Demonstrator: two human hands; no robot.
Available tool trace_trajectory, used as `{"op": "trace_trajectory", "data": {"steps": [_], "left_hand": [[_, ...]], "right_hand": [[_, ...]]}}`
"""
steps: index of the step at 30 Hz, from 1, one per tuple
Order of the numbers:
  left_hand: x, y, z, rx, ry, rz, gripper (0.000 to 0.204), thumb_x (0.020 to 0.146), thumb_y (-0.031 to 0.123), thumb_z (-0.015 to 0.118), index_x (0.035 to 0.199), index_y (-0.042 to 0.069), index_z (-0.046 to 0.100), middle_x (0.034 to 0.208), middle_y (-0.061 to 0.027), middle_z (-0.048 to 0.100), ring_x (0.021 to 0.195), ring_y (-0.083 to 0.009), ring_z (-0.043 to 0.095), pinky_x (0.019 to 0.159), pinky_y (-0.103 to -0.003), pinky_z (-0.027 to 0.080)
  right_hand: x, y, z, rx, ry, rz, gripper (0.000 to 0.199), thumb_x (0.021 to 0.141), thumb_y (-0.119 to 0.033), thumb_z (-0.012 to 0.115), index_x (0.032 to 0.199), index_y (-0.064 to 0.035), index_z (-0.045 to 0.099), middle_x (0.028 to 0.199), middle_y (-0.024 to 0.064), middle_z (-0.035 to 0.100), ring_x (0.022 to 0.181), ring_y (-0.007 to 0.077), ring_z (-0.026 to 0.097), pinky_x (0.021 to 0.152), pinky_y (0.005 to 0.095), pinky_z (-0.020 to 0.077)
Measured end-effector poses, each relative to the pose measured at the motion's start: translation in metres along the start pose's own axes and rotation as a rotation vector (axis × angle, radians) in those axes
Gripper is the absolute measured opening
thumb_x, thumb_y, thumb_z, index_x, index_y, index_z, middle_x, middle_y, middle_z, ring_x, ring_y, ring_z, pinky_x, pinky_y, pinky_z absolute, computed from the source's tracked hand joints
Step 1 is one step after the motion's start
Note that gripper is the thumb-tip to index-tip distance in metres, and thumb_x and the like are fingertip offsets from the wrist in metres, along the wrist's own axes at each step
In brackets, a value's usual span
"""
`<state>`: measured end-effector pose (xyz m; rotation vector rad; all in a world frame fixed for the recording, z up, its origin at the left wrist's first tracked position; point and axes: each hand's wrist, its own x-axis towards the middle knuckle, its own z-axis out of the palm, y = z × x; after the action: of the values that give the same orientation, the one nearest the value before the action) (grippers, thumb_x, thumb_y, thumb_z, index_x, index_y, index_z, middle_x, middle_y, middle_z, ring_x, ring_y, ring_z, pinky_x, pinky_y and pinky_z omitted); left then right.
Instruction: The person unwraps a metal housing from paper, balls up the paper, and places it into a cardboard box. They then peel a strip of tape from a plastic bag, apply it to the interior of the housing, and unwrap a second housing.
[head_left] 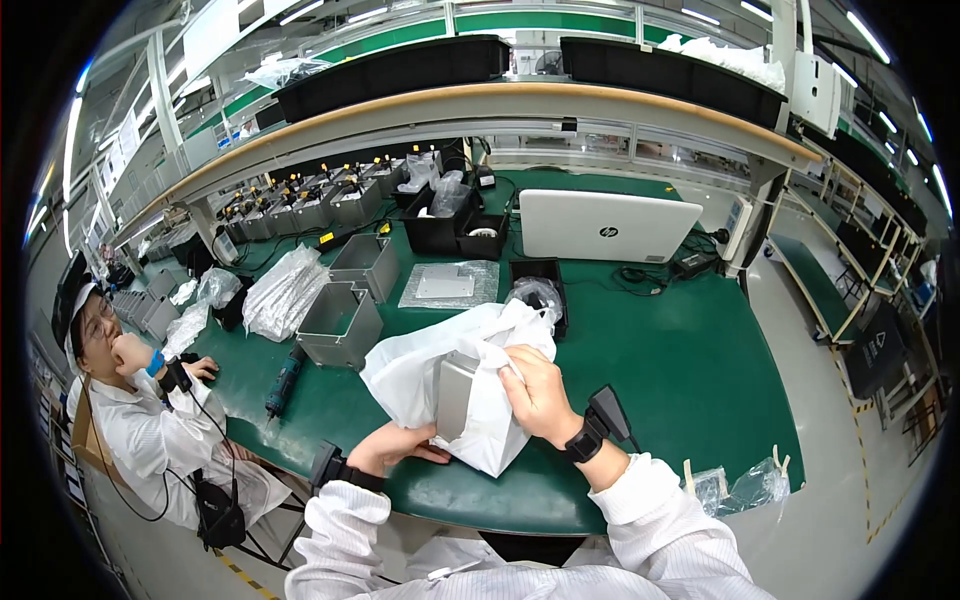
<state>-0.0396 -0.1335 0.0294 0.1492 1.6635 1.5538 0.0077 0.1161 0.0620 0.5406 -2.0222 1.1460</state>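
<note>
A grey metal box (pixel 455 397) sits partly inside a white plastic bag (pixel 410 350) near the front edge of the green table. My right hand (pixel 537 393) is closed on the bag's crumpled side, to the right of the box. Low at the box's left corner is my left hand (pixel 402 446), its fingers reaching under the box and bag and partly hidden there. Two open grey metal housings (pixel 341 345) stand just beyond, on the left. A teal-and-black electric screwdriver (pixel 286 384) lies beside them.
Behind the bag are a bubble-wrapped plate (pixel 447 287), black bins (pixel 436 235) and a white laptop (pixel 606 226). White bags (pixel 284 292) are stacked at left. A co-worker in white (pixel 150 430) sits on the left. Clear plastic (pixel 750 489) hangs at the right front edge.
</note>
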Motion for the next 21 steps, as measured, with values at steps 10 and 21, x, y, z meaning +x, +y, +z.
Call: {"op": "trace_trajectory", "data": {"steps": [10, 21], "left_hand": [[0.017, -0.047, -0.021, -0.023, -0.116, 0.019, 0.029, 0.096, 0.014, 0.056, 0.120, -0.002, 0.056, 0.104, -0.0138, 0.066, 0.087, -0.0183, 0.065, 0.076, -0.027, 0.055], [0.014, -0.073, 0.006, -0.306, -0.218, 0.311, 0.025, 0.093, 0.002, 0.048, 0.118, 0.000, 0.047, 0.088, -0.0081, 0.054, 0.068, -0.0123, 0.048, 0.058, -0.025, 0.041]], "right_hand": [[-0.004, 0.000, 0.009, 0.095, 0.081, 0.044, 0.017, 0.084, -0.006, 0.056, 0.090, 0.0069, 0.065, 0.088, 0.0219, 0.067, 0.085, 0.0378, 0.064, 0.078, 0.0396, 0.0489], [-0.005, 0.021, -0.001, 0.310, 0.234, 0.379, 0.028, 0.091, -0.013, 0.049, 0.072, 0.0068, 0.054, 0.062, 0.0062, 0.051, 0.058, 0.0126, 0.045, 0.054, 0.0308, 0.0338]]}}
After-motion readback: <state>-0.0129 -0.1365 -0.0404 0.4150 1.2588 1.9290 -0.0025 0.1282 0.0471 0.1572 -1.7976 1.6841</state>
